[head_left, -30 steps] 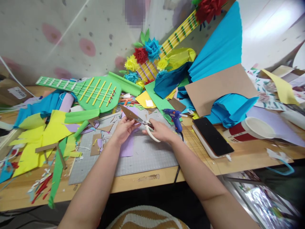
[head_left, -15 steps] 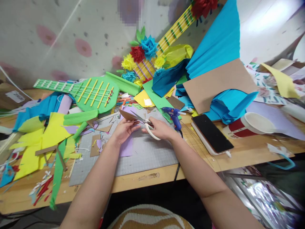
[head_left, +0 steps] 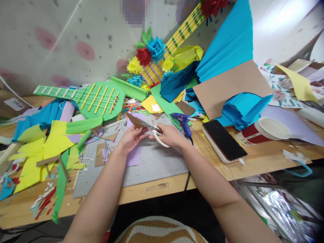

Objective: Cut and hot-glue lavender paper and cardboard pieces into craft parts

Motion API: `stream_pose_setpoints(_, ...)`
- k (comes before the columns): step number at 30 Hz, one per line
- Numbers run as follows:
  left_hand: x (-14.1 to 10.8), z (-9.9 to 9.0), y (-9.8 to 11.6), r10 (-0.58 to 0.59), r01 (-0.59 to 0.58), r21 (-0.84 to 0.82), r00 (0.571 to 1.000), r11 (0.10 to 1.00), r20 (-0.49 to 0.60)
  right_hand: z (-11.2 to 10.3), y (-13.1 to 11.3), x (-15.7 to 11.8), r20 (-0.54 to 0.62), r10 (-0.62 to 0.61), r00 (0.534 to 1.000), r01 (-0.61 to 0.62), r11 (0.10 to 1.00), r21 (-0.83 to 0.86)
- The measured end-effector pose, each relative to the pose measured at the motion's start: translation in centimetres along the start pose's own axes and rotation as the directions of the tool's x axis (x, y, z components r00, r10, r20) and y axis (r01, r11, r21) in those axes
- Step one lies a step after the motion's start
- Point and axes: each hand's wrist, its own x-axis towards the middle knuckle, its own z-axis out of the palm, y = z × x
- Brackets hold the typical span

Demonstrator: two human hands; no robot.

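Observation:
My left hand [head_left: 131,137] pinches a small piece of brown cardboard [head_left: 135,120] above the grey cutting mat [head_left: 162,165]. In my right hand [head_left: 168,135] are scissors [head_left: 160,139] with white handles, their blades pointing left and lying against the cardboard. Beneath my left hand a sheet of purple paper [head_left: 133,158] lies on the mat. A blue glue gun [head_left: 184,123] rests just beyond my right hand.
A green paper guitar [head_left: 101,101] lies at the back left, and a yellow flowered one [head_left: 152,72] leans against the wall. Yellow paper [head_left: 55,141] and scraps cover the left. A phone [head_left: 224,140] and paper cup [head_left: 263,131] stand right.
The blades now lie closer together along the cardboard. Both hands stay in nearly the same place, and the whole view has shifted slightly.

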Motion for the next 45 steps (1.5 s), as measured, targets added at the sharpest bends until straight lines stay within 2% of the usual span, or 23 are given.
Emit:
stream_pose_setpoints(12, -0.4, 0.5, 0.2, -0.033, 0.033, -0.018, 0.999, 0.999, -0.016, 0.0, 0.6, 0.2, -0.075, 0.023, 0.997, -0.017, 0.997, 0.081)
stream_pose_setpoints(19, -0.5, 0.7, 0.3, 0.012, -0.012, -0.003, 0.999, 1.000, -0.045, 0.3, 1.0, 0.5, -0.034, 0.020, 0.999, -0.014, 0.986, 0.165)
stream_pose_setpoints(26, -0.6, 0.9, 0.0, 0.011, -0.011, 0.023, 1.000, 1.000, 0.017, 0.0, 1.1, 0.3, 0.075, 0.005, 0.997, -0.013, 0.994, 0.110)
stream_pose_setpoints(29, -0.4, 0.8, -0.1, 0.044, -0.045, -0.007, 0.999, 0.999, -0.011, -0.3, 0.8, 0.0, 0.109, 0.001, 0.994, -0.012, 0.995, 0.099)
stream_pose_setpoints(33, -0.3, 0.6, 0.0, 0.077, -0.080, -0.061, 0.996, 0.995, -0.042, -0.2, 0.3, -0.1, 0.103, -0.019, 0.994, 0.010, 0.996, 0.091)
stream_pose_setpoints(38, -0.2, 0.6, -0.1, 0.035, -0.036, -0.079, 0.999, 0.996, -0.012, 0.1, 0.0, 0.0, 0.090, -0.010, 0.996, 0.000, 0.994, 0.111)
stream_pose_setpoints(45, -0.2, 0.7, -0.3, 0.051, -0.051, -0.036, 0.999, 0.998, -0.009, 0.5, -0.2, 0.1, 0.061, -0.014, 0.998, 0.004, 0.986, 0.165)
